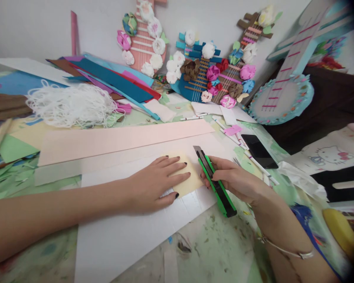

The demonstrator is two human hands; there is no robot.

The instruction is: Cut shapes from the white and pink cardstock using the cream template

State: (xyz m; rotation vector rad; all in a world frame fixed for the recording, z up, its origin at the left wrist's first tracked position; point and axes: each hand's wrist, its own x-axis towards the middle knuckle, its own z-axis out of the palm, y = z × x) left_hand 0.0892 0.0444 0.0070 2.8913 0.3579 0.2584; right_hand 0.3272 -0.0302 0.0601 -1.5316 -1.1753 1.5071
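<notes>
My left hand [155, 181] lies flat, fingers spread, pressing a small cream paper piece [191, 179] down onto a large white foam board [120, 236]. My right hand [237, 180] grips a green and black utility knife [215, 184]. Its blade tip points away from me, just past the paper's far right corner. The knife lies along the paper's right edge. A long pale pink paper strip [120, 139] lies across the table beyond the white board.
A heap of white string [72, 104] sits at the left, with stacked coloured paper sheets [115, 78] behind it. Paper guitars with paper flowers [206, 74] lean on the wall. A black phone [258, 151] and several pens [230, 135] lie at the right.
</notes>
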